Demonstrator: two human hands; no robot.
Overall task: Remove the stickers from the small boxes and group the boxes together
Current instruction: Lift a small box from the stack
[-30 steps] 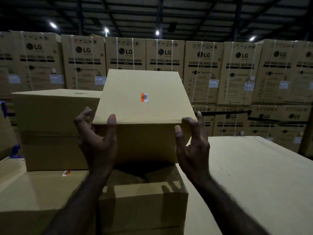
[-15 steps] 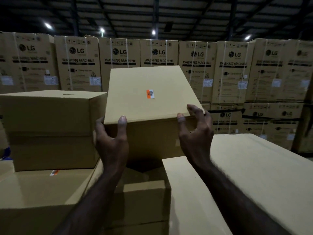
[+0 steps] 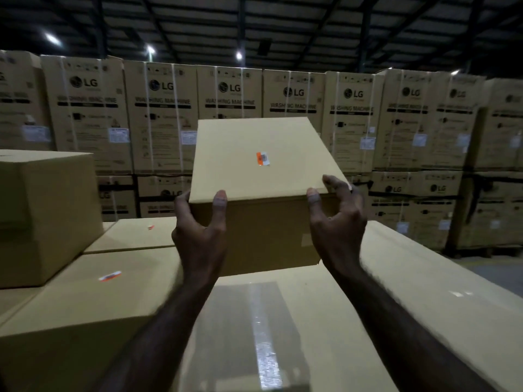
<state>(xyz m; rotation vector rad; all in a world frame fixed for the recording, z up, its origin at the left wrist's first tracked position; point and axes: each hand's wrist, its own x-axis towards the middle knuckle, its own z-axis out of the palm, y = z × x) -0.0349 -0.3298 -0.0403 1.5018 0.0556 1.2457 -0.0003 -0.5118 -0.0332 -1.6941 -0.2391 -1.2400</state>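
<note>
Between both hands [image 3: 268, 222], box [image 3: 263, 154] tilts, sticker [image 3: 262, 159] face up.

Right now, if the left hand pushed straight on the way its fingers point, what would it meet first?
The left hand already grips the held box at its near-left corner, so it would press into that box at once. The stacked washing-machine cartons stand farther behind; depth is unclear.

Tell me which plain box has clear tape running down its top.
The nearest box, lying below both forearms; the other plain boxes' tops show only small stickers or nothing.
</note>
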